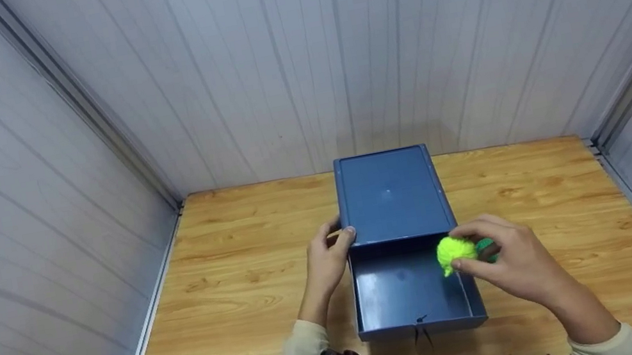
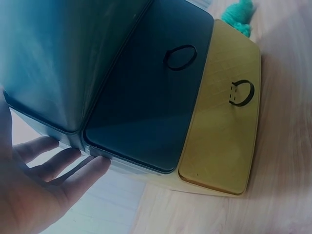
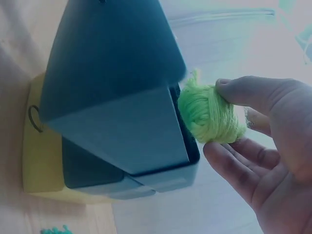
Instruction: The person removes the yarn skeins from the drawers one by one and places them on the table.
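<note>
- Right hand [image 1: 516, 262] pinching a bright green yarn ball [image 1: 454, 252] between thumb and fingers, at the right wall of the open drawer [image 1: 404, 292] of the blue box [image 1: 390, 193].
- Left hand [image 1: 327, 260] with straight fingers laid flat against the left front corner of the blue box, just above the drawer opening; nothing grasped.
- Partly hidden behind the right hand, just right of the blue box: a teal tuft [image 1: 486, 248], too covered to identify; seen also in the left wrist view [image 2: 240, 14] beyond the box's far side.
- In the wrist views only, a yellow slab [image 2: 224, 112] with a small loop [image 2: 241, 91] lying under the blue box; hidden from the head view.
- Dark pull tab [image 1: 420, 328] hanging from the drawer front, hard to make out.
- Both forearms cut off by the lower frame edge; dark straps at the cream sleeves.
- Blue box standing on a wooden table [image 1: 231, 283], towards its back edge.
- Pale ribbed wall panels [image 1: 267, 49] enclosing the table behind and at both sides of the blue box.
</note>
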Demonstrator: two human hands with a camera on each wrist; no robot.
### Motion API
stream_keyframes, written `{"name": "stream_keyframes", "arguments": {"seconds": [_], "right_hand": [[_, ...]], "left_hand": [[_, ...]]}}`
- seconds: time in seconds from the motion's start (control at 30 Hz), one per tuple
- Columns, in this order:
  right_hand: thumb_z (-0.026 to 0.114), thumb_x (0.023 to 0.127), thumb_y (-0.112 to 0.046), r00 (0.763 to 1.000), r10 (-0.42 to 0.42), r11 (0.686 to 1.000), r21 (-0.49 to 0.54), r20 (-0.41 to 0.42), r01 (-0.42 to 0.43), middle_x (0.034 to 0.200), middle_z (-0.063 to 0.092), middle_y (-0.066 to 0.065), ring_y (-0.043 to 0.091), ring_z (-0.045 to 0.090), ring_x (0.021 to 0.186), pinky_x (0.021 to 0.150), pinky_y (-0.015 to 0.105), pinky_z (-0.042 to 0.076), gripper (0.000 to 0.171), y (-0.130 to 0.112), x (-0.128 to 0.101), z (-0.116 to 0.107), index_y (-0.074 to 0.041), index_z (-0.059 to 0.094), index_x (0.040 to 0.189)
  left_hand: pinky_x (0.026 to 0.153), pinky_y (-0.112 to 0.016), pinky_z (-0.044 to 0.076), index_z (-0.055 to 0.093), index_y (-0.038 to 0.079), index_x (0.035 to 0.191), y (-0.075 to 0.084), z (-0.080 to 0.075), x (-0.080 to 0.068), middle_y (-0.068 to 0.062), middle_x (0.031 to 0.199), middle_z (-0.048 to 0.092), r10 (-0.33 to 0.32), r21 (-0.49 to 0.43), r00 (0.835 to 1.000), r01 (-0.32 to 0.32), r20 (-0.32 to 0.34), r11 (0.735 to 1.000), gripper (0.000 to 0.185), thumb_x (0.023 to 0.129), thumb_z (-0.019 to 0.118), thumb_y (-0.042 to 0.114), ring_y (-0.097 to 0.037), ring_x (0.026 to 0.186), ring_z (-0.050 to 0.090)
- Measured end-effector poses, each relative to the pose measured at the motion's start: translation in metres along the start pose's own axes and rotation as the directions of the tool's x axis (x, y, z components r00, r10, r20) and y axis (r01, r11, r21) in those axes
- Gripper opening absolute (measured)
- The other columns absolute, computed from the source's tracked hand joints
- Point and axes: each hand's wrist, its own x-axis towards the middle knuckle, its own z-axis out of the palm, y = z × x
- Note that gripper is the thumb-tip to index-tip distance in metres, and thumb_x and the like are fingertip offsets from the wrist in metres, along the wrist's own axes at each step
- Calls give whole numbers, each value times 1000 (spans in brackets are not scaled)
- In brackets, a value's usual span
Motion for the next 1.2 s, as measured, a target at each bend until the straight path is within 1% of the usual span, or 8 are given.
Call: {"name": "stream_keyframes", "arguments": {"seconds": [0.2,0.37,0.53,0.73,0.83,1.0,1.1,1.2], "right_hand": [[86,85,-22,997,13,1000,8,-72,-12,110,69,-4,8,66,94,70,23,59,34,9,-2,-10,-18,74,116],[85,86,-21,994,53,999,12,-101,-52,108,68,-2,3,64,96,71,22,59,35,23,-6,-18,-16,73,118],[84,87,-24,987,90,995,-24,-130,-94,108,68,-1,-3,62,94,71,19,59,36,39,-9,-24,-14,72,119],[84,87,-27,977,114,988,-83,-178,-130,109,70,2,-7,58,93,70,16,56,37,59,-9,-25,-13,73,119],[83,88,-31,973,145,981,-99,-182,-165,111,71,4,0,61,95,71,15,55,39,70,-9,-23,-12,73,120],[81,90,-33,963,203,970,-100,-179,-223,117,71,11,26,68,102,73,11,52,43,89,-10,-20,-9,71,124],[79,92,-33,956,233,963,-99,-178,-253,120,70,15,33,68,106,74,11,51,45,102,-14,-18,-7,70,127],[76,94,-34,951,252,957,-99,-180,-273,122,68,18,37,68,108,77,21,58,47,115,-18,-15,-5,68,130]], "left_hand": [[94,-40,57,55,5,146,3,-3,-1,-16,138,59,-37,-42,999,39,38,998,56,98,65,32,-29,121,64],[92,-39,58,54,5,147,4,-5,-1,-16,140,58,-64,-67,996,67,59,996,57,97,66,32,-28,122,63],[93,-41,58,51,4,149,5,-5,-1,-18,142,57,-68,-84,995,73,68,994,60,98,65,32,-30,124,61],[96,-45,57,49,9,151,4,-4,0,-18,144,55,-78,-124,995,86,68,989,59,98,67,28,-32,127,58],[95,-45,57,50,11,151,4,-5,1,-18,144,54,-75,-125,995,83,67,989,59,97,67,28,-33,127,58],[93,-44,58,51,12,151,5,-5,1,-17,143,55,-73,-112,996,79,57,991,58,97,67,29,-33,126,59],[91,-44,59,51,11,150,5,-4,0,-17,143,56,-66,-105,996,71,54,992,58,97,67,29,-32,125,59],[91,-43,59,51,9,150,4,-4,0,-18,142,56,-54,-119,997,61,57,991,58,98,66,27,-32,124,60]]}}
